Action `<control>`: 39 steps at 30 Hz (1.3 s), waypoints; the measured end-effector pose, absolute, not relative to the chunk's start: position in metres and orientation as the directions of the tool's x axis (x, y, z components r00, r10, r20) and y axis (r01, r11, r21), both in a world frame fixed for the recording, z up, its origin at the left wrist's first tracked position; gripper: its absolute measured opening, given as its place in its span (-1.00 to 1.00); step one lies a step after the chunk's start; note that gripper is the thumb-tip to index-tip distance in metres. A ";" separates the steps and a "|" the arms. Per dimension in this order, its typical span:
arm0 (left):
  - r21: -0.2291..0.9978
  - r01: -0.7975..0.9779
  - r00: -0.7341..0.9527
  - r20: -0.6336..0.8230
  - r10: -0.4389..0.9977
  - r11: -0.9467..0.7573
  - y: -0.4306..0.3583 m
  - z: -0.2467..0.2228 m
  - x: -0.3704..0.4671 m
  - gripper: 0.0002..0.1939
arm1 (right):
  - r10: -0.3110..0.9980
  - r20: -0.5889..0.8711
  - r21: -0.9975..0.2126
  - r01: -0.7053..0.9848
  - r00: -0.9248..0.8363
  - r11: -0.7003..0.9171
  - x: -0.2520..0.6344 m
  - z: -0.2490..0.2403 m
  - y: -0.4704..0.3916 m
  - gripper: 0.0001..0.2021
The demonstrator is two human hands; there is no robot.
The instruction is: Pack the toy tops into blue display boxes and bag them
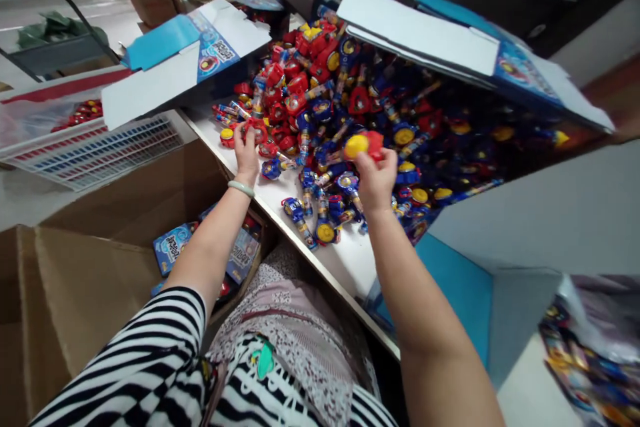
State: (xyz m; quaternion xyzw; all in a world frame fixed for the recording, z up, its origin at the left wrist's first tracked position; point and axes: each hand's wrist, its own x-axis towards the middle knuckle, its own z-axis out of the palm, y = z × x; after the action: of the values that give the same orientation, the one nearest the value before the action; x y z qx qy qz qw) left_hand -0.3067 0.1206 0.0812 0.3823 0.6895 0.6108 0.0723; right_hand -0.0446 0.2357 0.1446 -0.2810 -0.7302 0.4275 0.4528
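Note:
A large pile of small red and blue toys [320, 110] with yellow parts spreads over a white tabletop [345, 265]. My right hand [376, 180] is closed on a red and yellow toy [364, 145], raised above the front of the pile. At the pile's left edge, my left hand [247, 157] has its fingers on a red toy [258, 130]; whether it grips the toy is hard to tell. A pale bracelet circles my left wrist.
Opened display boxes [420, 33] flank the pile. A cardboard carton [100, 267] with blue boxes [171, 247] stands below the table at left, beside a white basket [100, 153]. More toys [590, 367] lie at lower right.

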 end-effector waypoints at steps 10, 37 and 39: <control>0.963 -0.066 -0.036 0.258 0.966 -0.259 0.078 0.118 -0.134 -0.58 | 0.926 0.370 -0.832 0.418 -0.075 0.366 0.189 0.208 0.202 -0.28; 0.907 0.347 0.664 -0.057 0.746 -0.240 0.166 0.135 0.005 -0.65 | 0.709 0.020 -0.818 0.396 -0.705 0.418 0.208 0.145 0.227 -0.25; 0.906 0.355 0.675 -0.080 0.733 -0.228 0.166 0.136 0.000 -0.66 | 0.697 0.035 -0.766 0.429 -0.716 0.479 0.210 0.145 0.225 -0.26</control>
State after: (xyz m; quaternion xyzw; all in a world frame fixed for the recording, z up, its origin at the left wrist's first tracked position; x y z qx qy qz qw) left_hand 0.0003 0.1655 0.1356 0.7613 0.3575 0.1859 0.5080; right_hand 0.2095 0.2253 0.1451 -0.3345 -0.8421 0.3858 0.1737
